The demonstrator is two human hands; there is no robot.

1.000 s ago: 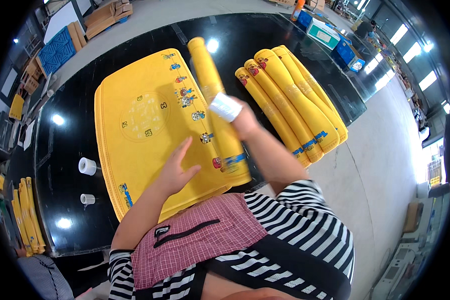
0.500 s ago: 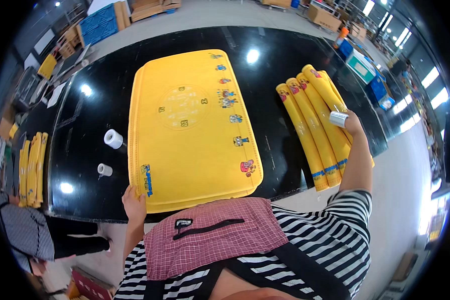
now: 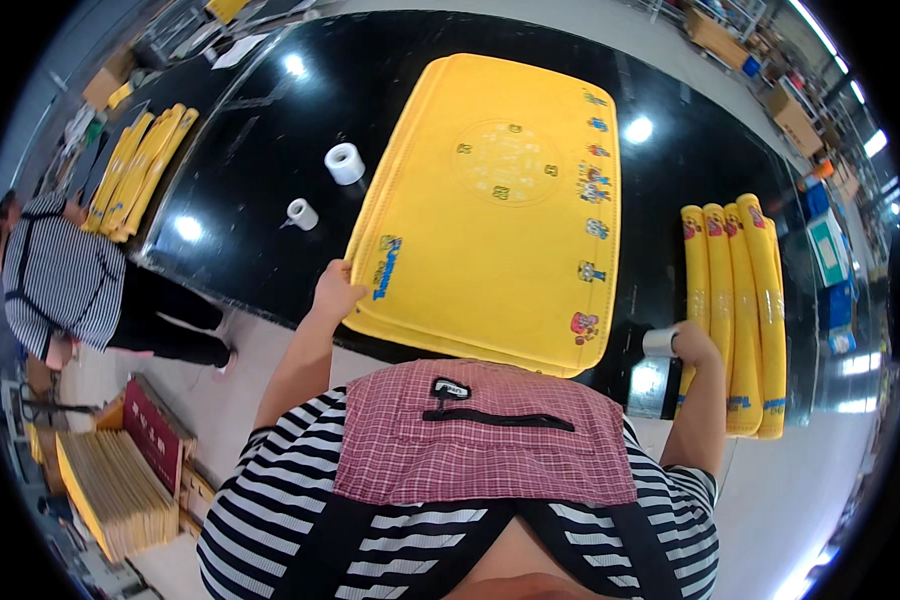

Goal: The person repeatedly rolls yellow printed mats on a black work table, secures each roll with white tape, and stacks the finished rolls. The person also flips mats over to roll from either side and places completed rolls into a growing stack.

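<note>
Left hand [image 3: 338,292] pinches yellow mat [image 3: 490,240] by its corner, centre; right hand [image 3: 697,346] closed round one tape roll [image 3: 658,343], lower right. Two white rolls [image 3: 345,165] upper left; at least four rolled mats [image 3: 720,300] right.

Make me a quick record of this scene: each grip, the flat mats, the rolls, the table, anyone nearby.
Left grip: at the left edge of the flat yellow mats, near the close corner
Right grip: holding a whitish tape roll
Rolled yellow mats: side by side, right
Loose white rolls: larger one and smaller one, left of the flat mats
Table: black, glossy
Nearby: person in striped top, far left
</note>
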